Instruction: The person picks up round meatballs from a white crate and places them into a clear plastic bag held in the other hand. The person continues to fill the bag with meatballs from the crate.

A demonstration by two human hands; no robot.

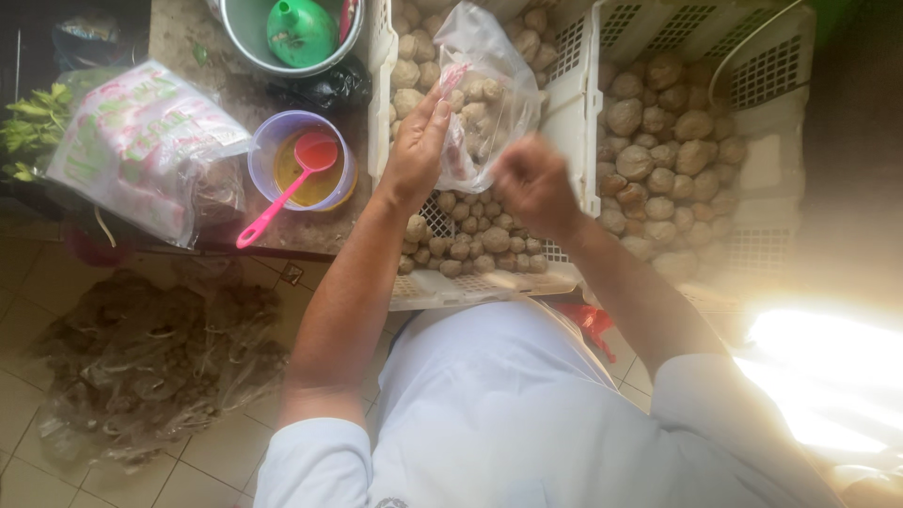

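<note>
Head view looks straight down on 2 bare forearms reaching over a white slatted crate [475,287] of small pale-brown balls [480,240]. Left hand [416,141] is raised with its fingers straight and close together, pressed flat against the side of a clear plastic bag [484,89]. That bag stands above the crate, partly filled with the same balls, its mouth bunched at the top. Right hand [534,181] is just beside the bag's lower right edge; it is blurred, with fingers curled in a loose fist, and whether it pinches the plastic or holds a ball cannot be told.

A second white crate [781,66] sits touching the first on the right, holding larger brown balls [658,150]. Left of the first crate, on a stone counter [179,38], a lilac plastic bowl [273,141] contains yellowish liquid and a pink ladle [282,193] whose handle sticks out over the rim toward the floor. Beside the bowl lies a printed plastic packet [141,141], with green leaves [33,127] at the far left edge. A grey bucket [246,33] with a green funnel [299,30] inside stands at the top. On the tiled floor [216,470] below lies a crumpled clear sack [150,362] of dark brownish material. Bright sunlight washes out the lower right corner.
</note>
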